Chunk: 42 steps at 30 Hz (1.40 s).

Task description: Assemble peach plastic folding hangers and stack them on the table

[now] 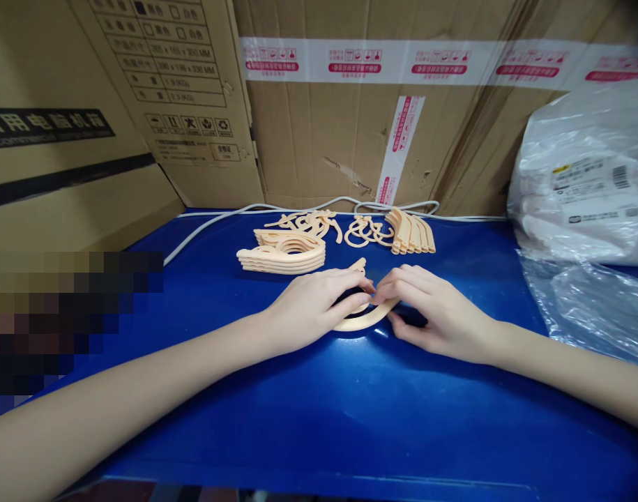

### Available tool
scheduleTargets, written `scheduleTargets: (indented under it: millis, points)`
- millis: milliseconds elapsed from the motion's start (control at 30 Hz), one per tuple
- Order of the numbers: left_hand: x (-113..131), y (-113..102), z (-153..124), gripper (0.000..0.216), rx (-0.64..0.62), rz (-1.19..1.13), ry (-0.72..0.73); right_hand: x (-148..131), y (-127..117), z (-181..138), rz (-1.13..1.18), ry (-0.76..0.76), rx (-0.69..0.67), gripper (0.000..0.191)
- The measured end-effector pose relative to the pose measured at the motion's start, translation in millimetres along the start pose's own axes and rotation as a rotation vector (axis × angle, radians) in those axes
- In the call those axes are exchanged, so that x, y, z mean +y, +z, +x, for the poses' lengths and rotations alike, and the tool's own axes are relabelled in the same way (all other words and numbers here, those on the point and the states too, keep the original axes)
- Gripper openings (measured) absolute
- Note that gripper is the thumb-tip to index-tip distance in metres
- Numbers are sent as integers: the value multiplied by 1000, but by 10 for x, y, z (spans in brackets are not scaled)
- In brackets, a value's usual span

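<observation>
Over the middle of the blue tabletop, my left hand (319,303) and my right hand (428,303) meet at a curved beige plastic hanger (363,323). My left fingers close over its left part, while my right thumb and fingers pinch its right end. Much of the piece is hidden beneath the hands; a short tip sticks up behind the left fingers. Beyond my left hand lies a stack of similar folded hangers (282,262). Farther back are loose curved pieces (311,223), several hooks (368,231) and a row of hanger arms (413,233).
Cardboard boxes (319,139) wall in the back and left of the blue table (319,418). A white cable (208,224) runs along the rear. Clear plastic bags (585,188) bulge at the right edge. A pixelated patch covers the left side.
</observation>
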<state>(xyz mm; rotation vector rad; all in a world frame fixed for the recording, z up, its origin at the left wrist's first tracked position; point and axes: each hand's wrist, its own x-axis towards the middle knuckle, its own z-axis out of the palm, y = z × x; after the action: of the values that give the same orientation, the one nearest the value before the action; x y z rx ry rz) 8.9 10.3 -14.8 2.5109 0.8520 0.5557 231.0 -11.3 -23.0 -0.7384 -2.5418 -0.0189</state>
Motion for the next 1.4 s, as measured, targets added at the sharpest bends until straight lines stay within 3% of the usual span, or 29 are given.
scheduleTargets:
  millis: [533,933,1200,1400]
  points:
    - [-140,35,-12,38,53,17,109,41,29,-12,-158,146,12,14]
    - [-91,29,-14,36,58,115,143,116,40,-29,-269,347,137,21]
    - [-77,0,-23,24,35,185,147,126,34,-20,-153,445,129,8]
    - [-52,-13,-3,19,33,305,191,165,18,-20,-47,464,132,21]
